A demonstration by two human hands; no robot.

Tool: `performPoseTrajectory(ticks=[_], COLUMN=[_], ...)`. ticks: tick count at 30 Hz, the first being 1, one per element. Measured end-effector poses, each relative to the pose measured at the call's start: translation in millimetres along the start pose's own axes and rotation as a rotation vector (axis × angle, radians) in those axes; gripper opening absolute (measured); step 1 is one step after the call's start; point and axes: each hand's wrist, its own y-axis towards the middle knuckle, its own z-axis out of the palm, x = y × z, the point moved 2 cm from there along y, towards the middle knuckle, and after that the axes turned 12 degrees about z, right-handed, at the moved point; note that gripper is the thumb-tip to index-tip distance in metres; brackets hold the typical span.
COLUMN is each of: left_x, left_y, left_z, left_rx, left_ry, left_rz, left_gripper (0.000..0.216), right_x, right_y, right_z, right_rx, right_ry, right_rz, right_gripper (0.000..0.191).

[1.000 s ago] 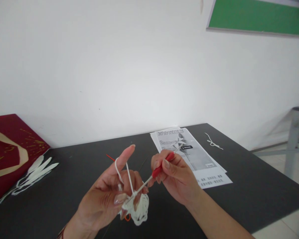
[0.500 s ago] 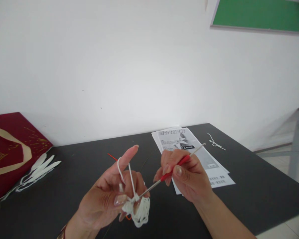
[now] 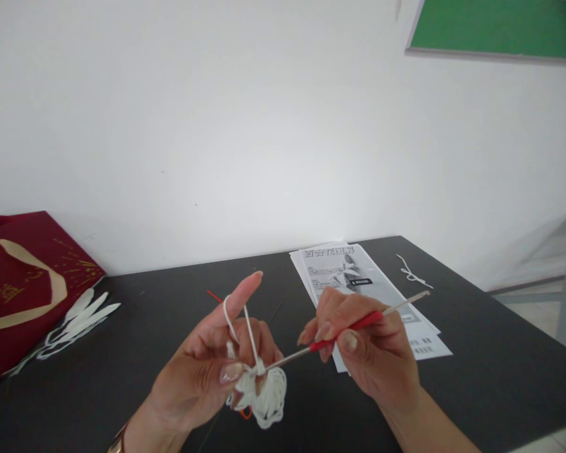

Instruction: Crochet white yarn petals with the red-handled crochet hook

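Note:
My left hand (image 3: 202,365) pinches a small white crochet piece (image 3: 270,397) between thumb and fingers. Its index finger points up, with white yarn (image 3: 251,330) looped around it and running taut down to the piece. Between finger and thumb of my right hand (image 3: 368,352) is the red grip of a crochet hook (image 3: 349,330). The hook's near metal end touches the top of the piece at the yarn; its tip is hidden in the stitches. A bit of orange thread (image 3: 246,413) shows beneath the piece.
On the black table (image 3: 160,308), several white crocheted petals (image 3: 87,318) lie by a dark red gift bag (image 3: 23,289) at left. Printed sheets (image 3: 330,270) lie behind my right hand, and a short knotted white yarn (image 3: 412,275) farther right. A white wall rises behind.
My right hand has moved right and slightly down with the hook, which now slants less steeply. My left hand stays nearly still on the piece. The view has shifted slightly.

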Motion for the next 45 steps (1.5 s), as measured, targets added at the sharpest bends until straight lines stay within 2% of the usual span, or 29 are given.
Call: performPoseTrajectory(ticks=[4, 19, 26, 32, 38, 40, 45], left_x=[-1.9, -5.6, -5.1, -4.7, -2.0, -1.6, -1.7], left_y=[1.3, 4.9, 4.8, 4.1, 5.9, 6.1, 5.6], left_z=[0.3, -1.4, -11.9, -19.9, -23.3, -22.4, -20.9], left_rx=[-0.066, -0.092, -0.063, -0.133, -0.174, -0.192, -0.237], left_ry=[0.030, 0.063, 0.155, 0.340, 0.381, 0.375, 0.340], left_rz=[-0.004, 0.052, 0.053, 0.088, 0.125, 0.122, 0.118], left_gripper=[0.061, 0.059, 0.059, 0.057, 0.057, 0.056, 0.055], right_x=[2.9, 15.3, 23.8, 21.6, 17.5, 17.3, 14.1], right_y=[-3.0, -7.6, -8.3, -16.0, -21.9, -19.1, -9.9], right_z=[2.3, 10.9, 15.2, 17.4, 20.6, 20.4, 18.2], right_rx=[-0.038, -0.111, -0.072, -0.040, 0.085, 0.054, -0.140], right_ry=[-0.096, -0.385, -0.547, -0.806, -1.060, -1.012, -0.708], right_rz=[-0.055, -0.203, -0.326, -0.402, -0.496, -0.485, -0.356], right_gripper=[0.008, 0.016, 0.028, 0.036, 0.045, 0.043, 0.034])
